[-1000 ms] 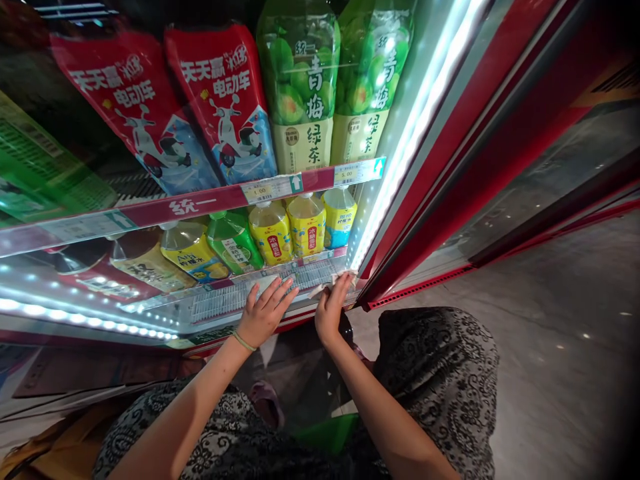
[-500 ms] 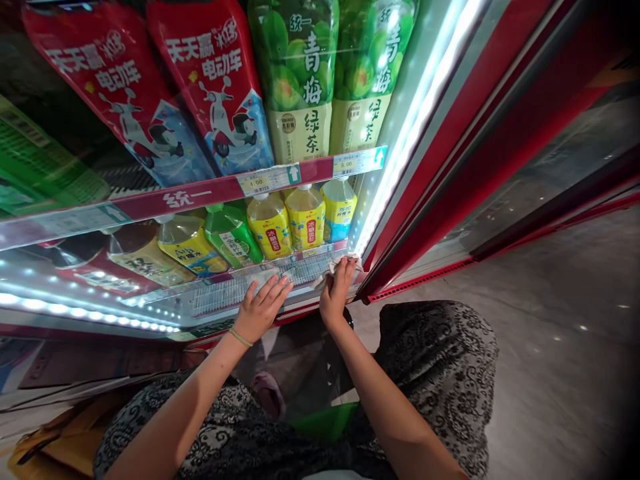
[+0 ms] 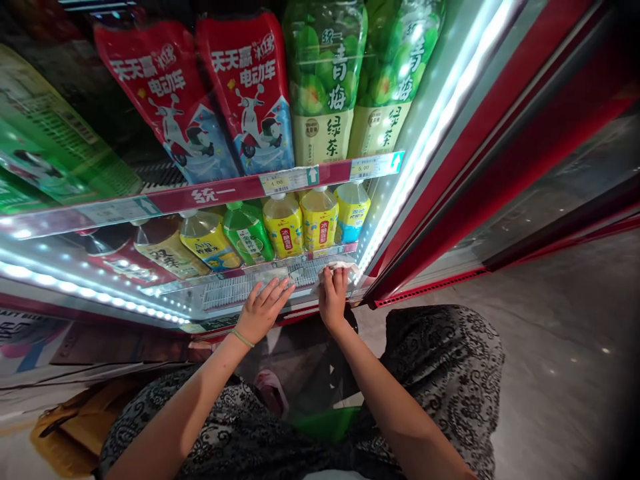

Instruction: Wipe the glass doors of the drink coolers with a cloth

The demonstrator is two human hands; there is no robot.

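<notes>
My left hand (image 3: pixel 263 310) lies with outstretched fingers against the lower part of the fridge's glass door (image 3: pixel 305 301), nothing held in it. To its right, my right hand (image 3: pixel 333 300) presses a crumpled white cloth (image 3: pixel 345 265) to the same glass, close to the lower right corner. The cloth could also be a tissue; part of it is hidden under my fingers. Behind the glass, just above my hands, stands a row of bottles, among them a yellow-labelled bottle (image 3: pixel 320 223) and a green bottle (image 3: pixel 249 233).
Large green tea bottles (image 3: pixel 325 133) and red cartons (image 3: pixel 255 100) fill the shelf above a price-tag rail (image 3: pixel 215 195). A bright light strip (image 3: pixel 430 120) runs beside the red door frame (image 3: pixel 450 180). On the floor at left lies a mustard bag (image 3: pixel 65 427); my patterned trousers (image 3: pixel 445 373) are below.
My right hand has slid slightly left and down over the glass with the cloth, away from the corner. The left hand stays nearly in place. The view has shifted a little.
</notes>
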